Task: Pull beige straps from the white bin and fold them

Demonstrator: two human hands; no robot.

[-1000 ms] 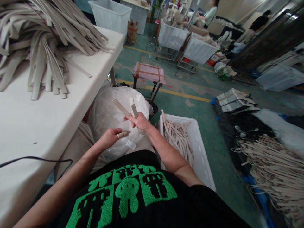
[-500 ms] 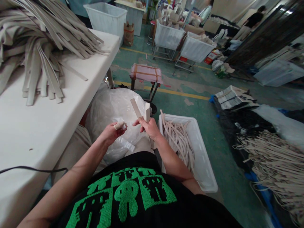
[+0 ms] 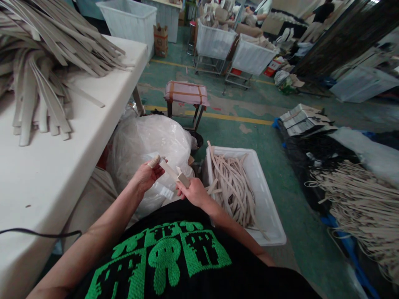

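No readable text or labels anywhere in view.

The bare left arm (image 3: 107, 224) and right arm (image 3: 226, 218) are extended forward and angled inward across the body. The left hand (image 3: 146, 176) is held raised, its fingers half curled, while the right hand (image 3: 193, 193) is kept just beside it, its fingers closed.

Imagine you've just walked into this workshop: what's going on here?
A person holds a beige strap in their right hand, with its end reaching toward their left hand. A small beige piece sits at the left fingertips, though it's hard to tell how it is held. A clear plastic bag bulges just beyond the hands. To the right, a white crate holds a pile of similar straps, and a bundle of beige strips lies on a white table.
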